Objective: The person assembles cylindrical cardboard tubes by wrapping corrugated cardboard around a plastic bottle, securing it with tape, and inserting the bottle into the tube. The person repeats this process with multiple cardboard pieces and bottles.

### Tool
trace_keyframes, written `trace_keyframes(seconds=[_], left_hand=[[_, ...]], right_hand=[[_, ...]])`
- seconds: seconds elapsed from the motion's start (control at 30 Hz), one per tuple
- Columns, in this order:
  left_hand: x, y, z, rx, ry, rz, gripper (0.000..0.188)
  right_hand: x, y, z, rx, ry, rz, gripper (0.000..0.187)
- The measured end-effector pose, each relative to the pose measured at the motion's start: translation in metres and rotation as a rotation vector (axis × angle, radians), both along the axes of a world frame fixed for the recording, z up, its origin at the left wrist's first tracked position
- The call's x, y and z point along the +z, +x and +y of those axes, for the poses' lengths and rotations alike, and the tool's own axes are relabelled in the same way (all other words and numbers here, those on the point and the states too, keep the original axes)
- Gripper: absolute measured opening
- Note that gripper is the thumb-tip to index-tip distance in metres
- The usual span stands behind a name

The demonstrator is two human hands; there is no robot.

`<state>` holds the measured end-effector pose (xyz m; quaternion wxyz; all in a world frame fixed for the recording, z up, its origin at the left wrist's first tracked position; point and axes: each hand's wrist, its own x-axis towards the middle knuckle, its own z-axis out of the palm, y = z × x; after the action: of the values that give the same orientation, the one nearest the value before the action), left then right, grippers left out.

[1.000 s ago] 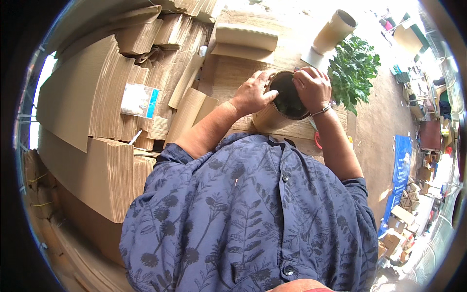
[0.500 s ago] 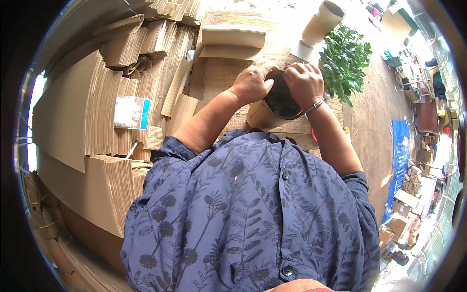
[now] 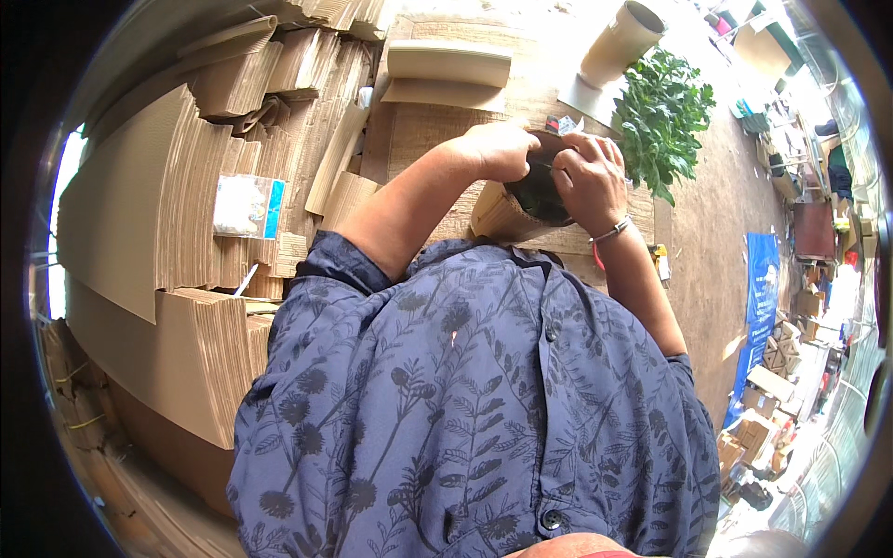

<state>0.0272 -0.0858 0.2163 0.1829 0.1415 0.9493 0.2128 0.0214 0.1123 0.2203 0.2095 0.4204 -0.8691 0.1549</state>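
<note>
The left hand [image 3: 498,149] and the right hand [image 3: 588,181] are meeting over a dark round pot wrapped in a corrugated cardboard sleeve [image 3: 521,206], which is resting at the near edge of the wooden work surface [image 3: 437,126], just in front of the person's chest. The left-hand fingers are curling closed over the top rim of the pot. The right-hand fingers are clenching on the opposite rim, thumb pressing inward; a thin metal bracelet [image 3: 609,231] is circling that wrist.

A leafy green plant [image 3: 665,112] is standing just beside the right hand. A rolled beige cardboard tube [image 3: 623,42] is lying beyond it, well apart. Folded cardboard pieces [image 3: 446,70] are occupying the far edge of the surface. Stacks of flat corrugated cardboard sheets [image 3: 167,214] are bordering the left side, with a small clear plastic packet [image 3: 244,206] lying on top.
</note>
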Motion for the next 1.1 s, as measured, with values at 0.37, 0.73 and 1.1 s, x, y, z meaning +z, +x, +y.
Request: trace_keyframes(seconds=[0.37, 0.73, 1.1], left_hand=[[-0.016, -0.017, -0.005, 0.001, 0.112, 0.026, 0.042], [-0.008, -0.018, -0.002, 0.064, 0.076, 0.007, 0.032], [-0.016, -0.016, -0.013, -0.031, 0.034, 0.056, 0.030]], right_hand=[[0.015, 0.013, 0.001, -0.031, 0.031, 0.050, 0.009], [0.001, 0.001, -0.017, -0.097, 0.427, -0.188, 0.013], [-0.001, -0.003, -0.035, -0.105, 0.498, -0.135, 0.018]])
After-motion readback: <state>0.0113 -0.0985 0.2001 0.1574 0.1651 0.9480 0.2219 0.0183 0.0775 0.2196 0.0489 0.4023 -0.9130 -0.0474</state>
